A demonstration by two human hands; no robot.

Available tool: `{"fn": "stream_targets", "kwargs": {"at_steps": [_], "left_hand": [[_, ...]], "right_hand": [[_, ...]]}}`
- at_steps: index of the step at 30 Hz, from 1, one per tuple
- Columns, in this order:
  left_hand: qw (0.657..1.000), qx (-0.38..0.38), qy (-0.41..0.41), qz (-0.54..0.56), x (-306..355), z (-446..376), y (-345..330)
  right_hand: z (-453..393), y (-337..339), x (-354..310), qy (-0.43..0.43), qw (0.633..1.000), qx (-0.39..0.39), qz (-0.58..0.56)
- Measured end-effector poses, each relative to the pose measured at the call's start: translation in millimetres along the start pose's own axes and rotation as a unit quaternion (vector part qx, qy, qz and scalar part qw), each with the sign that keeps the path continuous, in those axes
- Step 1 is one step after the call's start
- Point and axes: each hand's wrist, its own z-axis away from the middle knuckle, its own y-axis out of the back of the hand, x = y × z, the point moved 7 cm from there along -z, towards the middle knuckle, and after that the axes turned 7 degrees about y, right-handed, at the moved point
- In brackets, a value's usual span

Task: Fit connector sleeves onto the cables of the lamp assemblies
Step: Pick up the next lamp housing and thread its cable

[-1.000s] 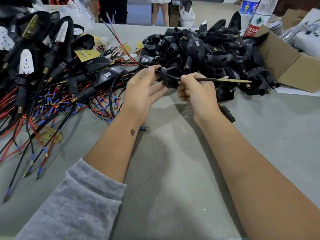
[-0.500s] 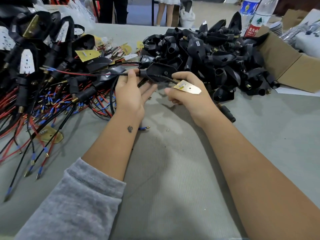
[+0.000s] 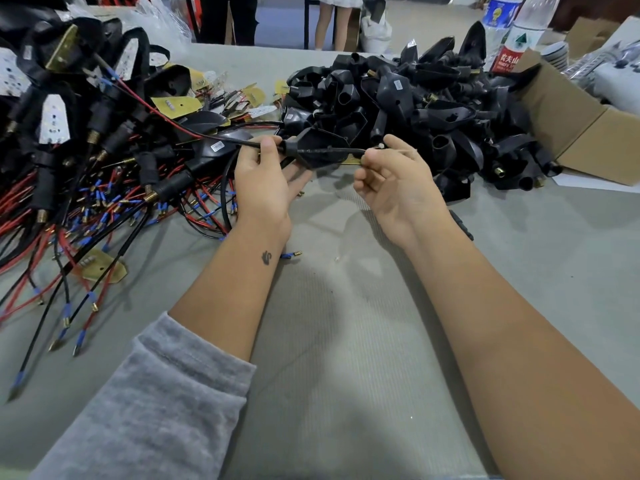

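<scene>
Between my hands, above the grey table, I hold a black lamp housing (image 3: 320,147). My left hand (image 3: 265,178) grips its narrow neck, where the black cable (image 3: 239,142) with red and black wires runs off to the upper left. My right hand (image 3: 388,174) pinches the housing's right tip, with a yellow circuit plate (image 3: 351,161) showing just under it. A pile of empty black housings (image 3: 408,109) lies behind my hands. Finished assemblies with cables (image 3: 86,161) lie heaped at the left.
A cardboard box (image 3: 581,133) stands at the right, with two plastic bottles (image 3: 512,32) behind the pile. Loose wires with blue and brass ends (image 3: 65,313) spread over the left of the table. People's legs show beyond the far edge.
The yellow plate that lay exposed in my right hand now sits mostly under the black housing. The housing has slid right along the cable, and the wires now trail up to the left.
</scene>
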Motion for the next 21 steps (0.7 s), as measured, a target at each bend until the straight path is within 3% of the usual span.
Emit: {"fn": "stream_targets", "kwargs": {"at_steps": [6,14,21], "left_hand": [[1.000,0.001,0.016,-0.006,-2.3,-3.1,2.2],[0.998,-0.020,0.046,0.031,-7.0,-10.0,1.8],[0.996,-0.022,0.060,0.055,-8.0,-12.2,3.6]], "right_hand": [[-2.5,1.8,2.2,-0.017,0.999,0.007,0.042],[-5.7,8.2,0.6,0.030,0.988,0.005,0.149],[-4.0,6.2,-1.0,0.025,0.991,-0.011,0.135]]}}
